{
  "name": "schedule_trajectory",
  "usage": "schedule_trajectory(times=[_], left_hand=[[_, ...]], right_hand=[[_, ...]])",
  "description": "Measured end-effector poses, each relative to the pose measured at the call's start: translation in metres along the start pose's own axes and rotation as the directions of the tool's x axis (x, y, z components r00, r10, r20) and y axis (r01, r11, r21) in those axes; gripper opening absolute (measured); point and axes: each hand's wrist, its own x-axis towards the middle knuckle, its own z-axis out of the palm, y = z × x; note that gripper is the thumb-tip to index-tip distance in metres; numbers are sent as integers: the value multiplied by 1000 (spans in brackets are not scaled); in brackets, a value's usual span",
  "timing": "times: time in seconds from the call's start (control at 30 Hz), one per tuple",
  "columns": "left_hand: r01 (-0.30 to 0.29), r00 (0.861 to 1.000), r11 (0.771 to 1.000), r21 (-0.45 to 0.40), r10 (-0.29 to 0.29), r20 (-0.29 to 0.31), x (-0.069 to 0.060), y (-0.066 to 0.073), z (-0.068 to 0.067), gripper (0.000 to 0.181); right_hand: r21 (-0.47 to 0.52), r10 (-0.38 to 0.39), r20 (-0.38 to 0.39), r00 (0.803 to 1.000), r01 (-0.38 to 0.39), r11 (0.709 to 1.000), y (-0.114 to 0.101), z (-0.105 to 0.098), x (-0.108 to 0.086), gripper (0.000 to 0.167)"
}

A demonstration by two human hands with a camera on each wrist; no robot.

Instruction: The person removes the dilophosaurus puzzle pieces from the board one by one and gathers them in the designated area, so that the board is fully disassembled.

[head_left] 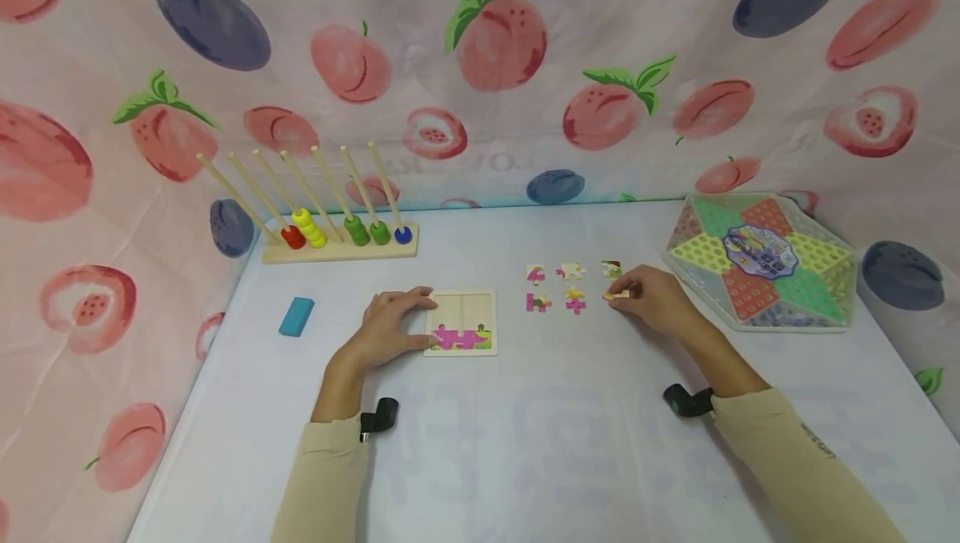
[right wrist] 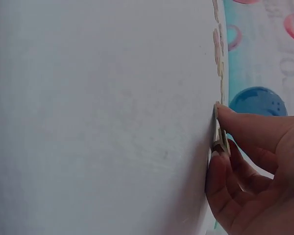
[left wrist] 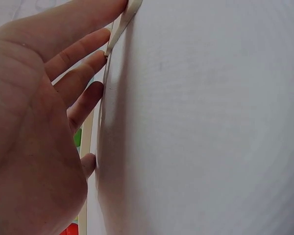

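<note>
A square wooden puzzle tray (head_left: 462, 308) lies on the table, with pink and green puzzle pieces (head_left: 461, 338) along its lower part. My left hand (head_left: 390, 330) rests at the tray's left side, fairly straight fingers at the upper corner and thumb near the lower one. In the left wrist view, the left hand (left wrist: 44, 98) touches the tray's edge (left wrist: 122, 24). With thumb and fingers, my right hand (head_left: 654, 301) pinches a puzzle piece (head_left: 617, 296). Several loose pieces (head_left: 575, 303) lie in two rows just left of it. The right wrist view shows this piece (right wrist: 222, 142) edge-on.
A wooden counting rack (head_left: 341, 251) with upright pegs and coloured rings stands at the back left. Below it lies a blue block (head_left: 296, 317). A hexagonal box (head_left: 761, 263) with coloured triangles sits at the back right. Fruit-patterned cloth (head_left: 480, 126) hangs behind the table.
</note>
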Motion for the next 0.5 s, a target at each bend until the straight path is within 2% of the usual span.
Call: schedule_trajectory(times=[0.23, 0.5], left_hand=[[18, 1000, 1000, -2, -18, 7, 0, 0, 1, 53], [11, 1000, 999, 47, -10, -1, 1, -1, 2, 53]], right_hand=[[-8, 52, 29, 998, -52, 999, -3, -1, 0, 19], [3, 78, 48, 996, -78, 997, -9, -2, 1, 20]])
